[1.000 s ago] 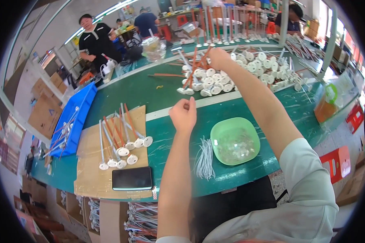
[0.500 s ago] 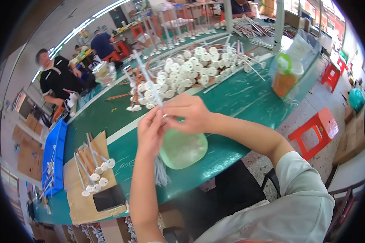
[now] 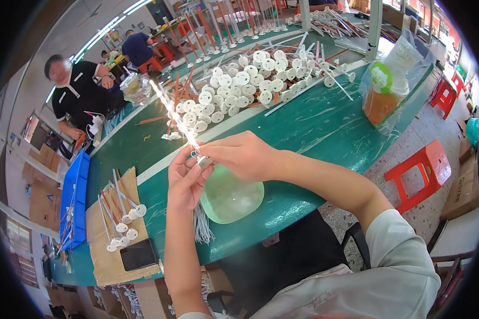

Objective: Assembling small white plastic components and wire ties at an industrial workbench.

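Observation:
A slim light tube [image 3: 171, 110] glows bright white and leans up to the left from its small round base [image 3: 204, 161]. My left hand [image 3: 185, 183] is closed around that base from below, thumb against it. From the right, my right hand [image 3: 246, 155] pinches at the tube's lower end, where a thin loop of wire shows; its fingertips partly cover the spot. Just below my hands on the green table is a light green bowl [image 3: 234, 199]. A bundle of thin white cords [image 3: 203, 227] hangs beside it, near the table's front edge.
A heap of tubes with white round bases [image 3: 245, 82] covers the table ahead. At left lie cardboard [image 3: 102, 260] with several tubes, a black phone [image 3: 138, 255] and a blue bin [image 3: 75, 199]. A bagged drink [image 3: 380, 95] stands right. A person [image 3: 77, 95] sits across.
The tube in my hands was unlit and is now glowing brightly. Both hands have shifted slightly left and down, and the base has come into clearer view.

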Demonstrator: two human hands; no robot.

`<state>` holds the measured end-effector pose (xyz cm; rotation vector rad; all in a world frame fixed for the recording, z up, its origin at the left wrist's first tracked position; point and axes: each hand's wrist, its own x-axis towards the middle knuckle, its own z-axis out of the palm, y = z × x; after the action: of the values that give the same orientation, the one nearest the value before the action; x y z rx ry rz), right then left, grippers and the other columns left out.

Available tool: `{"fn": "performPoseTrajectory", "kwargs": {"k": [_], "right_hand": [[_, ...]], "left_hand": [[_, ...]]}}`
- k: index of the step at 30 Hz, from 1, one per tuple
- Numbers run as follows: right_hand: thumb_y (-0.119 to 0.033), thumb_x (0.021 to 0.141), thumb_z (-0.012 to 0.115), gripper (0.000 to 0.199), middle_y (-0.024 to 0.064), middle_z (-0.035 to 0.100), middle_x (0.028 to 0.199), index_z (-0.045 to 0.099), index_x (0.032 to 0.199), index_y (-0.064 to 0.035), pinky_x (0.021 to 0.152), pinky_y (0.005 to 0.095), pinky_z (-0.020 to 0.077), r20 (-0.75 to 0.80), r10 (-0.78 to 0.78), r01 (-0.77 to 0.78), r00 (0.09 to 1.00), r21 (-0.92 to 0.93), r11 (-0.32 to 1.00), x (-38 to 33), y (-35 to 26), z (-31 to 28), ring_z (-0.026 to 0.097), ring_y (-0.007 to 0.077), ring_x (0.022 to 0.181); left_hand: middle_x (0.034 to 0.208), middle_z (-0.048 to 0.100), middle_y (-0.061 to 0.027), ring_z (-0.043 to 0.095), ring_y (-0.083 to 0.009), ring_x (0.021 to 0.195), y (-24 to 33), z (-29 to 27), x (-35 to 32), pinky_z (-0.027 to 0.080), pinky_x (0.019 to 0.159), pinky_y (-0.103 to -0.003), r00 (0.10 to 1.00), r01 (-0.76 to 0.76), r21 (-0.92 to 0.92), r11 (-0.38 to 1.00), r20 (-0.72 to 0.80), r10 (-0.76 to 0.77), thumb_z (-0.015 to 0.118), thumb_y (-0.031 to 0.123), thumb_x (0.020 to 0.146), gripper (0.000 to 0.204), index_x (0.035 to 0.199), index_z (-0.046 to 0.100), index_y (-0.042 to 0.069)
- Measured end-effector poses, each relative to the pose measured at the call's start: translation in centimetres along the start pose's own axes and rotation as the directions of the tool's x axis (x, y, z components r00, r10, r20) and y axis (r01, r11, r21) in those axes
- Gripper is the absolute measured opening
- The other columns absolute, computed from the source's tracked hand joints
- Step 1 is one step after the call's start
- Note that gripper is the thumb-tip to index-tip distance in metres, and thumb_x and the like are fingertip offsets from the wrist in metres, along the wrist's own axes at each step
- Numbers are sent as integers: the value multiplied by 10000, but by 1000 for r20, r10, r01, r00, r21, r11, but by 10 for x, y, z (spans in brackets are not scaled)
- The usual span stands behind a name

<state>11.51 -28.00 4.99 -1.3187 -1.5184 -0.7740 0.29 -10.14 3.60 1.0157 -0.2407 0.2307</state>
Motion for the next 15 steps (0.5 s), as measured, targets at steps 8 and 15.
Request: {"fn": "performPoseTrajectory", "kwargs": {"k": [8, 15], "right_hand": [[50, 795, 671, 343, 150, 729, 1030, 691, 1133, -6, 702, 350, 604, 51, 21, -25, 998, 90, 996, -4, 1, 0, 731, 285, 839], [0, 815, 703, 274, 154, 729, 990, 708, 1088, -15, 716, 354, 598, 9, 61, -62, 998, 162, 985, 4, -5, -4, 726, 295, 854]], "left_hand": [[1180, 657, -218, 671, -314, 1100, -7, 1, -1, 577, 957, -384, 1000, 18, -14, 1000, -25, -19, 681, -27, 867, 535, 1356, 464, -30], [1211, 639, -226, 655, -330, 1128, -2, -3, 2, 565, 972, -401, 999, -19, -30, 999, 48, 20, 701, -26, 852, 543, 1335, 453, -11]]}}
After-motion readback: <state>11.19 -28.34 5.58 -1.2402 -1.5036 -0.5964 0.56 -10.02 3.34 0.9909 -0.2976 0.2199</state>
